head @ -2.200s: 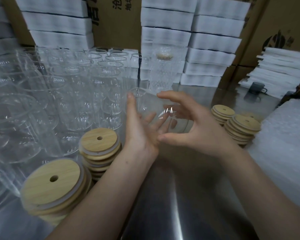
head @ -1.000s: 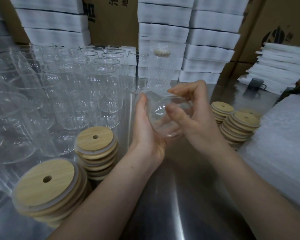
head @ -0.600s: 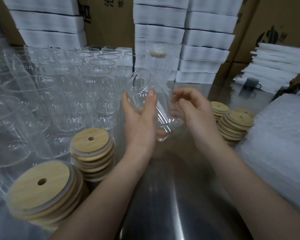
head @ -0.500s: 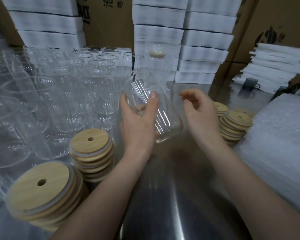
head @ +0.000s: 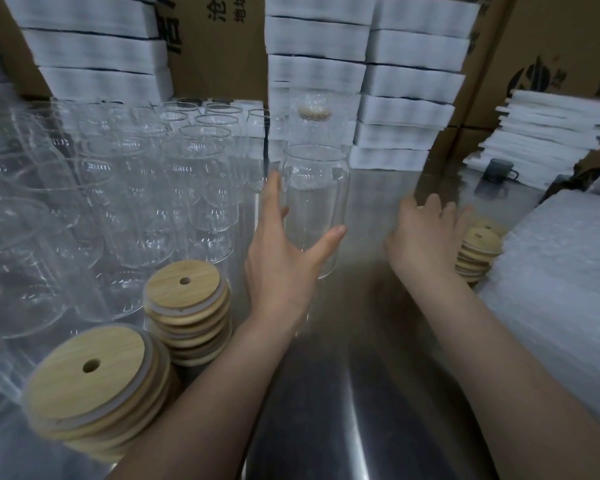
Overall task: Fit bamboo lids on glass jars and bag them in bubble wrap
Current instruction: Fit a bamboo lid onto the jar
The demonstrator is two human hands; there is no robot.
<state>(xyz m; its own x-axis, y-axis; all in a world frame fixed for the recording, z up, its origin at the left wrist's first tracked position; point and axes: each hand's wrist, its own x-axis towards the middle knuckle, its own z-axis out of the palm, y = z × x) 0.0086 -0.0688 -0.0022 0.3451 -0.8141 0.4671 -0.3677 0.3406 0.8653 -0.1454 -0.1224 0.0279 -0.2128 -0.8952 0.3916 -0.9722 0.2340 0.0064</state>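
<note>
The clear round glass jar point(head: 314, 202) stands upright near the middle of the shiny steel table point(head: 361, 393), with no lid on it. The left hand point(head: 281, 268) holds it low down, thumb on one side and fingers on the other. I cannot tell if its bottom touches the table. The right hand point(head: 426, 237) is spread out over a short stack of round bamboo lids point(head: 480, 252) near the right edge, and I see nothing held in it. I think a lid goes on next. The jar looks hard, smooth and slippery, and it would break if it fell. It is best held round its wide middle with the whole hand, not by the thin rim. It looks light enough for one hand. The lids look stiff and light. Two more stacks of holed bamboo lids point(head: 187, 299) sit at the near left corner, beside many empty glass jars point(head: 136, 188). A pile of white bubble wrap point(head: 561, 306) lies along the right edge. Near the far edge stands one wrapped jar point(head: 312, 123). The held jar has no label. The brown cardboard box point(head: 222, 46) behind has black Chinese writing, cut off at the top. I can read "地址".
</note>
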